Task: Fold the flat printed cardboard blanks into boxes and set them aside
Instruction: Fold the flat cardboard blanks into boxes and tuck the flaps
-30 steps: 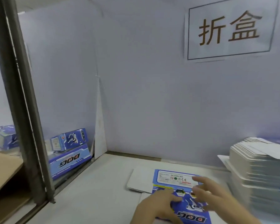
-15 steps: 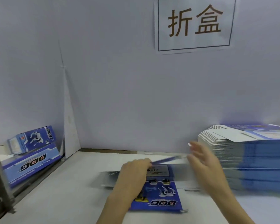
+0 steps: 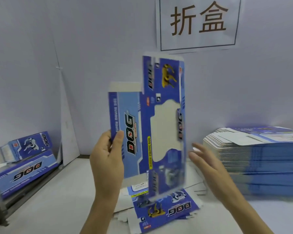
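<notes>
**pkgnoob:** so how far in are they? looks barely started lol

**foldguy:** pretty much. Use the stack of blanks (image 3: 260, 159) as your anchor. It's tall, so I'd say there's loads left to fold. Way off to its left, well apart from it, two folded boxes (image 3: 26, 146) are set aside, so at least a couple look done. Just left of the stack's base, another flat blank (image 3: 164, 208) lies printed side up on the table (image 3: 57, 200).

**pkgnoob:** and the one in the air?

**foldguy:** that's the held blank (image 3: 147, 129). It's upright, left of the stack, and reaches higher than the stack's top. The panels look flat and unfolded, so I'd call this the very start of that box.

**pkgnoob:** hands?

**foldguy:** the left hand (image 3: 107, 159) pinches the blank's left panel, thumb on the printed face and fingers behind. The right hand (image 3: 205, 161) sits between the blank and the stack, fingers straight and spread, holding nothing. It's just beside the blank's right edge, but it's too blurry to tell if it touches.
</notes>
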Available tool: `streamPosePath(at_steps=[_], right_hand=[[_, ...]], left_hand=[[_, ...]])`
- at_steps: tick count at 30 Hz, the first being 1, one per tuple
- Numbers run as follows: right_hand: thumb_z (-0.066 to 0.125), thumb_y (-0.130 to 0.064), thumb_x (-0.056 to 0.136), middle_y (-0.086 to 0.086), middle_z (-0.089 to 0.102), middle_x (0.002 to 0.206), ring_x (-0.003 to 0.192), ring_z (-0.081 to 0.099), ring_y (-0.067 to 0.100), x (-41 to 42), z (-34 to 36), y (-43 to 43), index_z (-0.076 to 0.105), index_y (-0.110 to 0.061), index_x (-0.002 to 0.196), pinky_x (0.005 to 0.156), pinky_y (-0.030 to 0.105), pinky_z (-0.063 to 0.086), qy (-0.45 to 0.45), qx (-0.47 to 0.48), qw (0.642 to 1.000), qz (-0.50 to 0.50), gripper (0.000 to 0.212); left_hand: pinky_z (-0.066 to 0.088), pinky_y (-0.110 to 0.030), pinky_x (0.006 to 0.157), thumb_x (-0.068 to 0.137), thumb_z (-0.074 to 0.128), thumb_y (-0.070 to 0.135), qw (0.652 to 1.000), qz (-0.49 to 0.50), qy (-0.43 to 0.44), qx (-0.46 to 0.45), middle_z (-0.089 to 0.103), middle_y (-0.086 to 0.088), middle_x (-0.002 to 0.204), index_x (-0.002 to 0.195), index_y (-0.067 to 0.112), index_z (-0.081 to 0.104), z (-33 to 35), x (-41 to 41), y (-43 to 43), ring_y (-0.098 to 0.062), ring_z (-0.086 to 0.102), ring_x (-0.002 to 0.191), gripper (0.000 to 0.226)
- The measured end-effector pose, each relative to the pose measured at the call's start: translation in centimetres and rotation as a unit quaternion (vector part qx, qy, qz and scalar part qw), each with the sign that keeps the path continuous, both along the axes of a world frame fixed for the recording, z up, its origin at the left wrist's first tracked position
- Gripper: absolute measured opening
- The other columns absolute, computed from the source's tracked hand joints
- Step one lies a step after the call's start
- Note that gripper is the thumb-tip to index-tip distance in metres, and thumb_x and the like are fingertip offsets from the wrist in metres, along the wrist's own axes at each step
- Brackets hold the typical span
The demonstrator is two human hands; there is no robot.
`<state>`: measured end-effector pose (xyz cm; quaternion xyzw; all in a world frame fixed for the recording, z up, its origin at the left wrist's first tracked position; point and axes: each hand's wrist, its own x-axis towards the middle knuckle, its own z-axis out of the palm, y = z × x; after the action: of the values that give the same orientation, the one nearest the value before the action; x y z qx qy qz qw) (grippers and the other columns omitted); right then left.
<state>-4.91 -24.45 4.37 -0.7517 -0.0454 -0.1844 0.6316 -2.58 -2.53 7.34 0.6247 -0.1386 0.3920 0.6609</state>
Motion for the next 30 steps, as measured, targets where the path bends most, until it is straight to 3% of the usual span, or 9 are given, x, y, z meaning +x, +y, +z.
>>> streamPosePath(at_steps=[3,7,8,10,13,17,21,26,30], right_hand=[[0.058,-0.037,0.081,0.007,0.077,0.09,0.078,0.075,0.023,-0.4,0.2,0.3,0.058,-0.01,0.111,0.055,0.023,0.056,0.027,0.08,0.993,0.081,0.04],[0.06,-0.034,0.082,0.011,0.076,0.091,0.076,0.075,0.029,-0.5,0.6,0.5,0.06,-0.014,0.111,0.054,0.034,0.06,-0.029,0.148,0.987,0.06,0.035],[0.059,-0.034,0.082,0.009,0.076,0.092,0.075,0.075,0.027,-0.5,0.7,0.5,0.059,-0.018,0.111,0.054,0.035,0.06,-0.047,0.151,0.986,0.046,0.034],[0.059,-0.035,0.081,0.003,0.076,0.093,0.077,0.075,0.022,-0.6,0.8,0.3,0.059,-0.03,0.111,0.051,0.033,0.059,-0.071,0.156,0.985,0.027,0.03],[0.058,-0.036,0.08,-0.004,0.075,0.095,0.083,0.075,0.018,-0.5,0.8,0.0,0.056,-0.037,0.113,0.051,0.028,0.057,-0.073,0.162,0.984,0.016,0.033],[0.059,-0.027,0.088,-0.009,0.072,0.101,0.088,0.073,0.012,-0.4,0.8,0.3,0.05,-0.044,0.114,0.053,0.023,0.056,-0.079,0.127,0.989,-0.01,0.032],[0.057,-0.028,0.095,-0.018,0.065,0.113,0.093,0.07,0.006,-0.3,0.6,0.2,0.04,-0.042,0.135,0.056,0.024,0.058,-0.079,0.056,0.993,-0.061,0.046],[0.06,-0.027,0.094,-0.016,0.069,0.1,0.079,0.07,-0.002,-0.1,0.1,-0.2,0.049,-0.041,0.11,0.05,0.016,0.052,-0.026,0.034,0.997,-0.067,0.024],[0.061,-0.028,0.093,-0.025,0.069,0.095,0.087,0.07,0.0,-0.3,0.4,0.6,0.049,-0.046,0.112,0.057,0.023,0.057,-0.05,0.053,0.997,-0.031,0.029]], left_hand=[[0.055,-0.018,0.056,0.083,0.055,0.041,0.995,-0.067,0.065,-0.028,0.07,0.009,0.104,0.116,0.026,0.058,-0.4,0.4,0.0,-0.006,0.07,0.089,0.037],[0.054,-0.033,0.091,0.066,0.068,0.05,0.969,-0.085,0.142,0.184,0.036,0.008,0.143,0.148,0.038,0.021,-1.3,1.0,-0.2,-0.005,0.046,0.126,0.095],[0.048,-0.031,0.098,0.06,0.069,0.057,0.948,-0.089,0.165,0.256,0.023,0.015,0.147,0.149,0.043,0.012,-1.4,1.0,-0.3,-0.004,0.034,0.133,0.107],[0.047,-0.012,0.088,0.055,0.071,0.062,0.92,-0.108,0.184,0.33,0.011,0.024,0.144,0.148,0.048,0.004,-1.9,1.0,-0.6,0.0,0.023,0.133,0.116],[0.033,0.01,0.064,0.068,0.08,0.047,0.913,-0.096,0.194,0.346,0.01,0.02,0.149,0.151,0.039,0.005,-2.2,1.2,-1.1,0.007,0.019,0.124,0.112],[0.047,-0.002,0.06,0.077,0.079,0.019,0.939,-0.162,0.171,0.249,0.026,0.023,0.133,0.132,0.056,0.015,-2.5,1.0,-1.5,0.019,0.034,0.113,0.092],[0.048,-0.004,0.061,0.08,0.075,0.011,0.939,-0.201,0.155,0.233,0.029,0.037,0.122,0.117,0.06,0.019,-2.4,0.3,-2.1,0.029,0.032,0.11,0.083],[0.057,-0.033,0.087,0.078,0.073,0.023,0.927,-0.219,0.166,0.256,0.027,0.023,0.145,0.147,0.046,0.007,-1.8,-0.2,-2.0,-0.003,0.039,0.131,0.098],[0.06,-0.029,0.075,0.086,0.069,0.012,0.898,-0.335,0.195,0.208,0.04,0.018,0.138,0.127,0.063,0.015,-1.6,-1.0,-2.3,-0.009,0.053,0.123,0.086]])
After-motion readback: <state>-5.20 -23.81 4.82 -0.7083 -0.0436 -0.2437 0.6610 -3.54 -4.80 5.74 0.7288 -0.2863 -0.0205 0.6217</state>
